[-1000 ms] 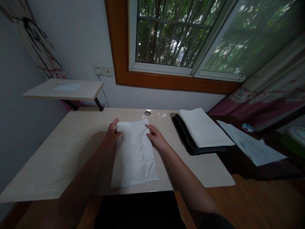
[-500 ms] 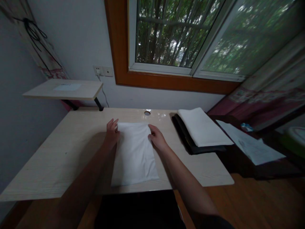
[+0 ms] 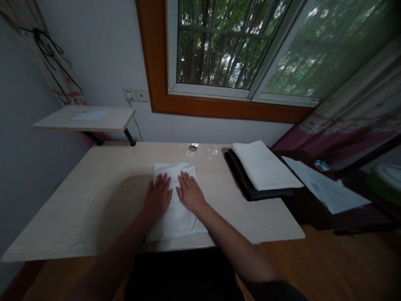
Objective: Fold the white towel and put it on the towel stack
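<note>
A folded white cloth lies lengthwise on the pale wooden desk, its near end at the desk's front edge. My left hand rests flat on the cloth's left half, fingers stretched out. Beside it, my right hand lies flat on the right half, fingers also stretched out and apart. Both palms press on the cloth's middle; the two hands almost touch.
A second folded white cloth sits on a stack of dark cloth at the desk's right end. A cable hole is behind the cloth. A raised shelf stands back left. Papers lie on a dark table to the right.
Both hands left the cloth's far corners and came inward and toward me, now lying flat side by side on the cloth's middle.
</note>
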Demonstrator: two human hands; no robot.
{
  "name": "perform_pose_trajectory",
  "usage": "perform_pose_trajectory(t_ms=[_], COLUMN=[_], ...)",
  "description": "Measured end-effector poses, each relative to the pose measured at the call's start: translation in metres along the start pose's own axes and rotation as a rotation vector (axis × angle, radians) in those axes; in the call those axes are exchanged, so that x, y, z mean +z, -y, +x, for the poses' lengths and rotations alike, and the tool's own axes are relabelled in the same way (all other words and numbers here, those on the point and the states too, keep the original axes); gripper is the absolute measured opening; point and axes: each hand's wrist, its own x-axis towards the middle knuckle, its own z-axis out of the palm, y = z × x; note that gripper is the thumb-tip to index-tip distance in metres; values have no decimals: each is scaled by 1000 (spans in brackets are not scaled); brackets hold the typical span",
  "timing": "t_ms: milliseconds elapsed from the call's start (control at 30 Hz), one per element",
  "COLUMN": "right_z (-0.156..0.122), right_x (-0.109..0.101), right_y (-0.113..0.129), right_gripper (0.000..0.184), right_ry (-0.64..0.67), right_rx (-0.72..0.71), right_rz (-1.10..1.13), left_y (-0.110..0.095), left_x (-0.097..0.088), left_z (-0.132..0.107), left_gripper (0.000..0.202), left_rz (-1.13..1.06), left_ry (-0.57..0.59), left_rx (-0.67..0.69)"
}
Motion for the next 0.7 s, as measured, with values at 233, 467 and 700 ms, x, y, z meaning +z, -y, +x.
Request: perform_pose_trajectory(t_ms=[233, 467, 700], right_z=[-23, -46, -63], right_x=[-19, -41, -38], right_y=[-39, -51, -23], right_gripper=[57, 55, 56], right_ry=[16, -24, 90], right_rx=[118, 202, -55], right_rz=[-38, 12, 35], left_y=[30, 18, -16], left_x=[-3, -28, -33], left_z=[-25, -43, -65], left_gripper=[54, 51, 48], left_rz=[-103, -52, 6], left_ry=[-53, -61, 95], left_rx=[-59, 6, 229])
